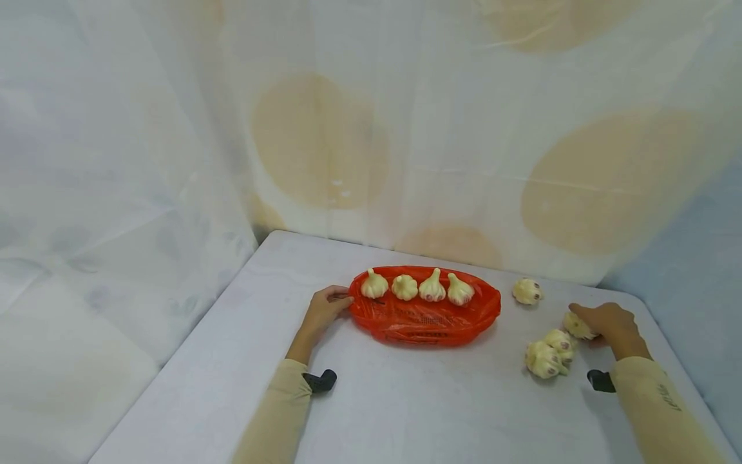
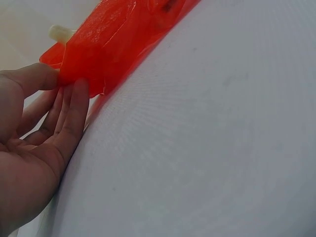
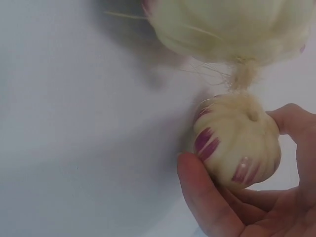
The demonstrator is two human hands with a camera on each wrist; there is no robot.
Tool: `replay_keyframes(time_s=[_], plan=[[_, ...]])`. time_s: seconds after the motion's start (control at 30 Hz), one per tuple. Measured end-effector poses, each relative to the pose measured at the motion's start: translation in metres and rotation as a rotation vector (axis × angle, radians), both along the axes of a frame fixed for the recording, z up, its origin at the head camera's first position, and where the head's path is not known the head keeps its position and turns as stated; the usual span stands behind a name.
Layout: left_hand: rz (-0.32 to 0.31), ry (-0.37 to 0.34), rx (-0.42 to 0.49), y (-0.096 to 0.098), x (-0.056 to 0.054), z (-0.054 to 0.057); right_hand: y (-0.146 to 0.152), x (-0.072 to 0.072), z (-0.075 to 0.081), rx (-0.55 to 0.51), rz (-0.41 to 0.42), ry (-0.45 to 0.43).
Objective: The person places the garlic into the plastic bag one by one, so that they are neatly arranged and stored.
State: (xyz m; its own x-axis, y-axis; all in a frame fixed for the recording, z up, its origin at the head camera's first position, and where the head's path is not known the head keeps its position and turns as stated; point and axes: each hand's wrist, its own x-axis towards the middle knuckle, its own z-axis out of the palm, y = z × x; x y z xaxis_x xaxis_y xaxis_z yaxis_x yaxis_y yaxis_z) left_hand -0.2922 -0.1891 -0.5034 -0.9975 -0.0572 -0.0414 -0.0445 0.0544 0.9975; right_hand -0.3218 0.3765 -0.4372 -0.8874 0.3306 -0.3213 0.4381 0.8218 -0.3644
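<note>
A red plastic bag [image 1: 429, 322] lies on the table with a row of several garlic bulbs [image 1: 431, 288] in its upper side. At the bag's left end, my left hand [image 1: 324, 309] pinches the plastic edge between thumb and fingers; the left wrist view shows the hand [image 2: 44, 123] at the red film [image 2: 98, 54]. On the right, my right hand [image 1: 614, 325] grips a garlic bulb [image 1: 576, 326]. In the right wrist view, thumb and fingers curl round this purple-streaked bulb [image 3: 237, 143], close to a larger-looking bulb [image 3: 237, 29].
A cluster of garlic bulbs [image 1: 545, 359] sits left of my right hand. One more bulb [image 1: 527, 291] lies behind it, right of the bag. The white table [image 1: 440, 406] is bounded by a hanging sheet [image 1: 452, 161] at the back and by sheeting on both sides.
</note>
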Motion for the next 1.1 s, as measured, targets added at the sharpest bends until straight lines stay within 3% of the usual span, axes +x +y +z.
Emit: replay_keyframes(time_s=[0.3, 0.5, 0.7, 0.93, 1.1], plan=[[0.003, -0.010, -0.013, 0.000, 0.001, 0.002, 0.007, 0.000, 0.010, -0.008, 0.044, 0.131], [0.010, -0.012, -0.011, -0.001, 0.002, 0.002, 0.001, 0.004, 0.019, 0.040, 0.153, 0.251], [0.013, 0.005, 0.004, 0.000, 0.001, 0.002, -0.024, 0.006, 0.031, 0.041, 0.186, 0.444], [0.011, 0.002, 0.012, 0.000, 0.001, 0.002, -0.056, 0.009, 0.038, -0.035, 0.269, 0.698], [0.008, 0.003, 0.020, 0.001, 0.000, 0.000, -0.080, 0.013, 0.039, -0.083, 0.313, 0.782]])
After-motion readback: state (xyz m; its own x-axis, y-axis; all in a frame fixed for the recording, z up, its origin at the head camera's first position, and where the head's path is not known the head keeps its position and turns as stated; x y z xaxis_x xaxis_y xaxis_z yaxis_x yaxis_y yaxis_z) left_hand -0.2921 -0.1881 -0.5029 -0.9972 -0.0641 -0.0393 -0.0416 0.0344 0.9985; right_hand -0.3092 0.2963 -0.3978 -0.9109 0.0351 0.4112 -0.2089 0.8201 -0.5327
